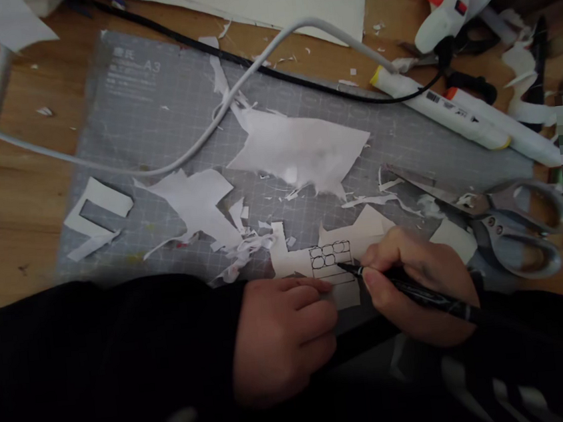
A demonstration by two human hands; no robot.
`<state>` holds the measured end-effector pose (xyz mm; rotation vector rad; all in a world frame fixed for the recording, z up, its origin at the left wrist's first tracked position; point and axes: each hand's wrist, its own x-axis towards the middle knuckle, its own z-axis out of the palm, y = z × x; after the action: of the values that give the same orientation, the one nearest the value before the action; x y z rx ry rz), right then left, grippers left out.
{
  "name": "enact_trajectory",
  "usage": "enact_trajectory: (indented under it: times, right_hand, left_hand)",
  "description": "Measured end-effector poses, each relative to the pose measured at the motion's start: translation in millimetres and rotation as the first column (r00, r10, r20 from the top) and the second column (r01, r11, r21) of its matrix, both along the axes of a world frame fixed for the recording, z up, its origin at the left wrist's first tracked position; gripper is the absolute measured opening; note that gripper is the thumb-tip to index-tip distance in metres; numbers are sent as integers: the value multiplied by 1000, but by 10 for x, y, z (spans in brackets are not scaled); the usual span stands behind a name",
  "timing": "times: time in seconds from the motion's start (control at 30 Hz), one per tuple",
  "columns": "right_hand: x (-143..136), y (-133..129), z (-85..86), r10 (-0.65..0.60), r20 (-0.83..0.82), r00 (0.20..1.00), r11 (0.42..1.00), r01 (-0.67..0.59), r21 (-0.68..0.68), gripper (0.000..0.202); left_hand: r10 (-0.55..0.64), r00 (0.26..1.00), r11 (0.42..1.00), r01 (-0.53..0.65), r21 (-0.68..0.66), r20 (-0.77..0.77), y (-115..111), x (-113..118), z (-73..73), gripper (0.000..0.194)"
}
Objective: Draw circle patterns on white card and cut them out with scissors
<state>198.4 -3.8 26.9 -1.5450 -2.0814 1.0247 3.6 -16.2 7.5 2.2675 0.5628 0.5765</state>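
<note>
My right hand (420, 284) is closed round a black marker pen (428, 295), its tip touching a cut piece of white paper (338, 292) near the front edge of the mat. A drawn rectangle with rows of small rounded shapes and lines shows on that paper. On the left part of the same piece rests my left hand (287, 334), its fingers curled and pressed together, the index fingertip beside the drawing. Whether those fingers pinch the paper's edge is hidden.
Paper scraps (299, 145) lie over the grey cutting mat (136, 119). Grey-handled scissors (501, 225) lie at the right. A white cable (194, 149) and black cable cross the mat. Behind on the right are white tool (452, 112) and a glue gun (446, 12).
</note>
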Motion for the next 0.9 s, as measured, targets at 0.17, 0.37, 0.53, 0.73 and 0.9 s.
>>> enact_trajectory:
  times: [0.17,0.37,0.53,0.73,0.9]
  right_hand:
    - [32,-8,11,-55,0,998,998,55,38,17]
    - [77,-25,2,-53,33,998,998,52,35,17]
    - [58,-23,-9,-68,40,997,996,65,60,16]
    - [51,-8,-11,-56,1,998,998,55,34,17]
    - [51,-5,-7,-41,-4,999,999,41,10,17]
  left_hand:
    - [4,1000,1000,-4,13,10,12,14,-12,51]
    - [39,999,999,-40,26,10,23,43,4,55]
    - [18,1000,999,-18,32,-1,28,36,19,55]
    - [29,1000,999,-29,33,-1,25,29,16,55]
    - [27,1000,999,-27,30,-3,25,39,10,54]
